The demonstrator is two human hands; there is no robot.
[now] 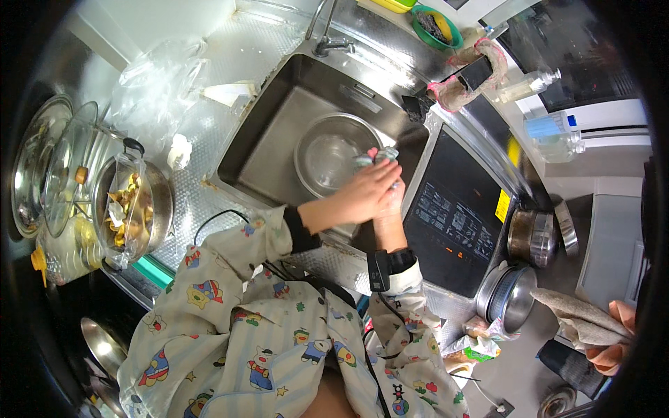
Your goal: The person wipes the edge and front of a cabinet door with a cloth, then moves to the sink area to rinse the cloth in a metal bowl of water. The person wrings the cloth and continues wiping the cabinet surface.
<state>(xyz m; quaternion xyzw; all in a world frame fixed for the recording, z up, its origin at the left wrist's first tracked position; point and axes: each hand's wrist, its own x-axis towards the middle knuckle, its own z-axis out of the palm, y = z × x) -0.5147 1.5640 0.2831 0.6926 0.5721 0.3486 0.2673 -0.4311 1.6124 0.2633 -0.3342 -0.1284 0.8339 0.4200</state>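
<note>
My left hand lies across my right hand, with the fingers overlapping. A small grey-green cloth is squeezed between them, bunched up and blurred; parts of it poke out beyond the fingers. Both hands are over the right side of a stainless steel sink. Beneath and beside them, a round steel basin stands on the sink floor. It seems to contain clear water. My palms and much of the cloth are hidden.
A faucet rises behind the sink. Right of it is a black induction cooktop with lit indicators. On the left counter are a pot of food scraps, a clear plastic bag and an oil bottle. Pots stand at right.
</note>
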